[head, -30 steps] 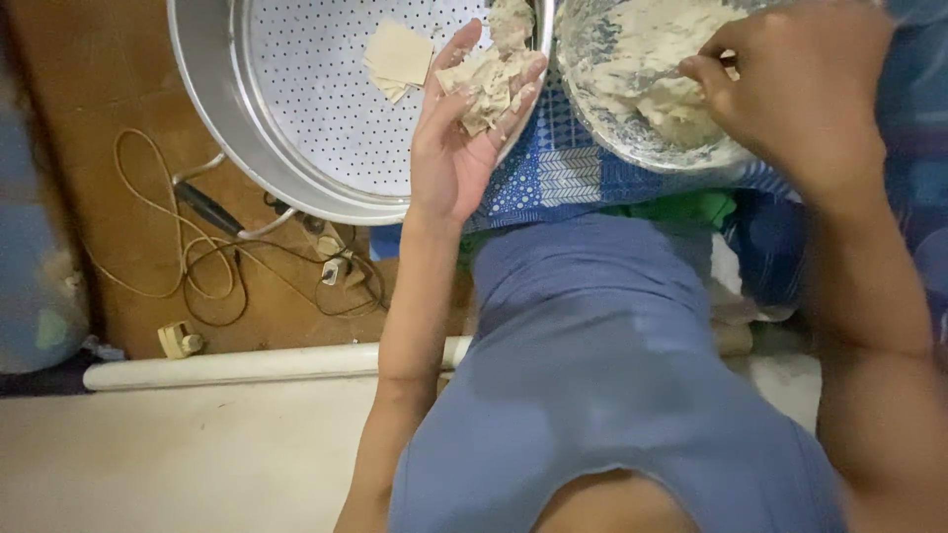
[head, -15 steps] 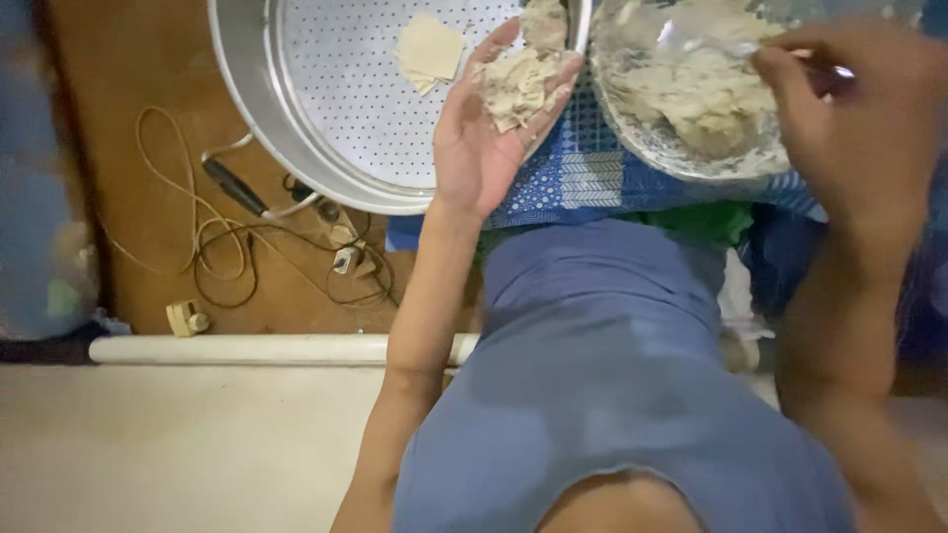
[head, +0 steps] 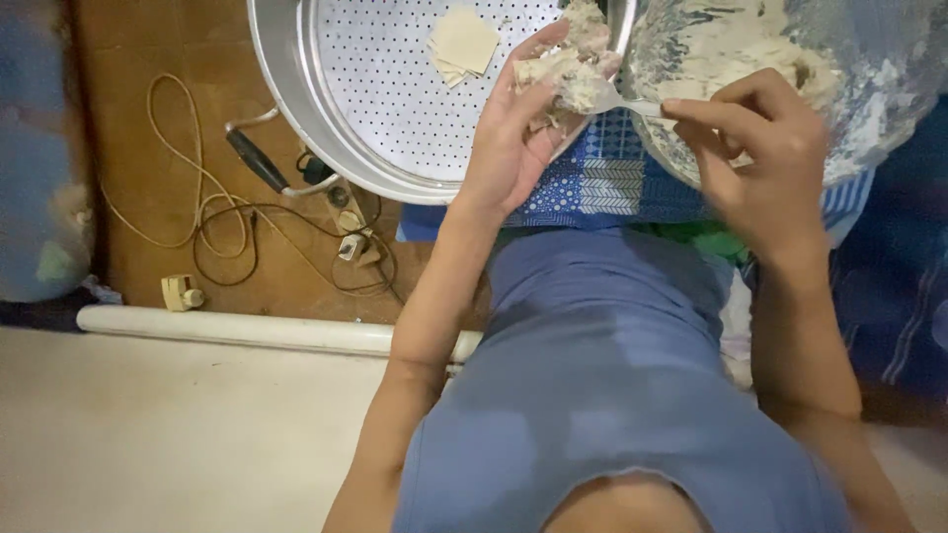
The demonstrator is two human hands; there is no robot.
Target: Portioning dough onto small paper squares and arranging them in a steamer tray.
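Note:
My left hand (head: 513, 138) is held palm up over the edge of a round perforated metal steamer tray (head: 395, 109), cupping a dumpling wrapper heaped with pale filling (head: 568, 69). My right hand (head: 760, 148) pinches the handle of a small spoon (head: 617, 101) whose tip rests on that filling. Just to the right stands a metal bowl (head: 889, 89) smeared with the same pale mixture (head: 721, 44). A small stack of square wrappers (head: 462, 44) lies on the tray.
A blue patterned cloth (head: 602, 183) lies under tray and bowl. Left of it, on the brown floor, are tangled cables and plugs (head: 267, 212) and a white pipe (head: 237, 331). My blue-clad lap (head: 612, 375) fills the foreground.
My right hand has left the bowl and moved left, bringing the spoon onto the filling in my left palm. The left hand has stayed put.

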